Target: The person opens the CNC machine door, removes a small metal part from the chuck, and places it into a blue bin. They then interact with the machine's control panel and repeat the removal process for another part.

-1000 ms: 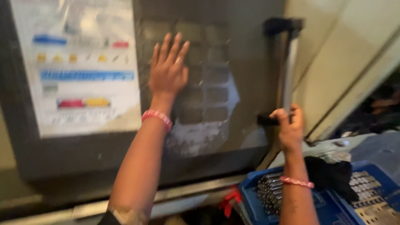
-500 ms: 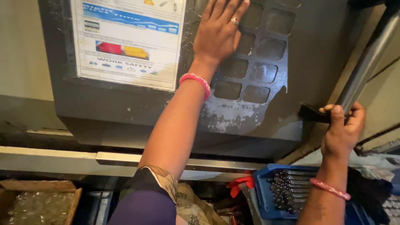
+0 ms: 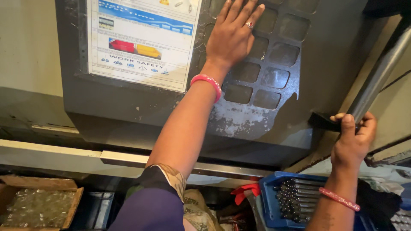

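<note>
Two hands apart on grey sliding door (image 3: 325,55): left hand (image 3: 233,36) flat, fingers spread on recessed panel, right hand (image 3: 353,137) clamped round handle bar (image 3: 376,81) base; best pushed evenly, grip firm.

Poster (image 3: 143,40) on the machine door (image 3: 325,64), left of the left hand (image 3: 233,36). Right hand (image 3: 353,139) at the handle (image 3: 376,77), far right. Crate (image 3: 278,201) near right; cardboard box (image 3: 38,203) near left.
</note>
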